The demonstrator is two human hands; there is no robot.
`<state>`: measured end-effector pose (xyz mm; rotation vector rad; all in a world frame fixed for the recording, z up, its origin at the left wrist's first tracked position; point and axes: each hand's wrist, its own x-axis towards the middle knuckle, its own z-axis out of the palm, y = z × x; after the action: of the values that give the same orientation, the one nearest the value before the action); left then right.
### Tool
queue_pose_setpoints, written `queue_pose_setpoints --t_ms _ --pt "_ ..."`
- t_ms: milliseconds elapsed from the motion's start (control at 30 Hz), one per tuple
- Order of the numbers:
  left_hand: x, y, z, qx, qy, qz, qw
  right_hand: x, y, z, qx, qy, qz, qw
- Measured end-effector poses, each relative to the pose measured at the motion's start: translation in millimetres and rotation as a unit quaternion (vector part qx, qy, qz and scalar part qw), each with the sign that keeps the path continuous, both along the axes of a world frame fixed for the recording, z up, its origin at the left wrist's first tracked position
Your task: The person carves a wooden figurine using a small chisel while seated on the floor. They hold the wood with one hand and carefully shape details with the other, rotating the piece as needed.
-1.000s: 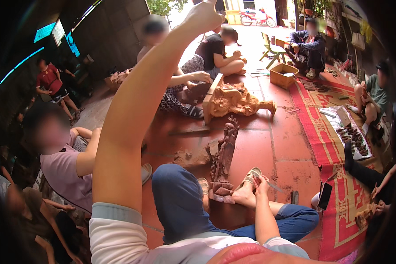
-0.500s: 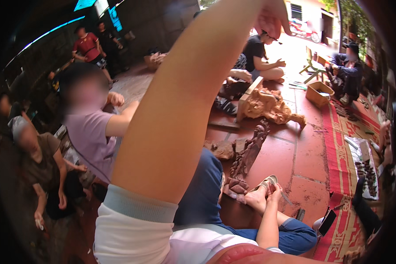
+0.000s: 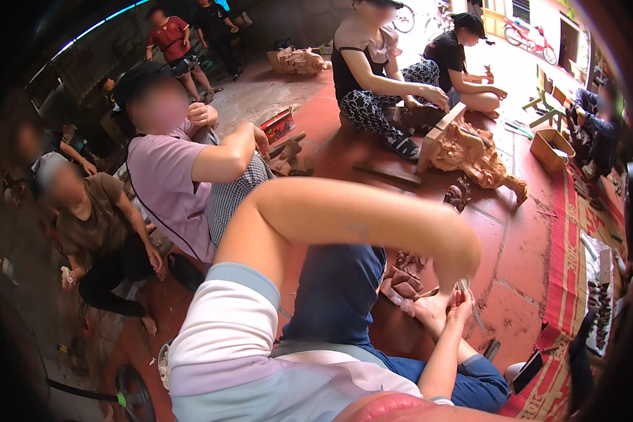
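My left arm bends across the view, and my left hand [image 3: 458, 264] hangs downward just above my right hand. Motion smears its fingers, so their shape is unclear. My right hand [image 3: 460, 307] is closed beside my bare foot [image 3: 432, 309], its fingers pinched together around something I cannot make out. A thin grey strip [image 3: 478, 319], perhaps a blade, shows next to those fingers; whether it is held or lies on the floor I cannot tell. A dark brown carved wood piece [image 3: 404, 280] lies by the foot, partly hidden behind my left forearm.
A large carved wooden figure [image 3: 464, 149] lies ahead on the red tiles. A red patterned mat [image 3: 561, 281] runs along the right, with a phone [image 3: 527, 373] and a white cloth [image 3: 592, 253] bearing several tools. A seated person [image 3: 183, 151] is close on my left; others sit farther off.
My raised left hand has swung down from the top of the view to near my right hand. The right hand stays by the foot. The view has shifted, revealing more people at left and ahead.
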<state>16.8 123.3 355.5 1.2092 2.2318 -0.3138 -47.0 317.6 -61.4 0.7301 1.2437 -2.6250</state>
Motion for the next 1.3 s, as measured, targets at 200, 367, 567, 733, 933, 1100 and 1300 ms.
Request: queue_pose_setpoints --t_ms 200,367,567,733,933,1100,1300 --pt "61 1 61 0.351 -0.099 0.162 0.917 27 -2 -10 -0.011 -0.007 0.036 0.999" --pt "61 -20 77 0.452 -0.140 0.115 0.874 23 -5 0 0.012 -0.001 0.045 0.999" --pt "65 -51 85 0.456 -0.127 0.127 0.872 18 -4 -2 0.030 0.007 0.059 0.998" --pt "31 -73 65 0.485 -0.153 0.182 0.842 6 -7 2 0.025 0.016 0.061 0.998" --pt "3 -64 -1 0.491 -0.202 0.198 0.824 1 -29 21 -0.005 0.018 0.051 0.999" --pt "-9 -46 12 0.379 -0.277 0.242 0.849 5 -36 49 -0.010 -0.013 0.060 0.998" --pt "-4 -31 10 0.457 -0.333 0.230 0.792 7 -36 41 -0.014 -0.001 0.059 0.998"
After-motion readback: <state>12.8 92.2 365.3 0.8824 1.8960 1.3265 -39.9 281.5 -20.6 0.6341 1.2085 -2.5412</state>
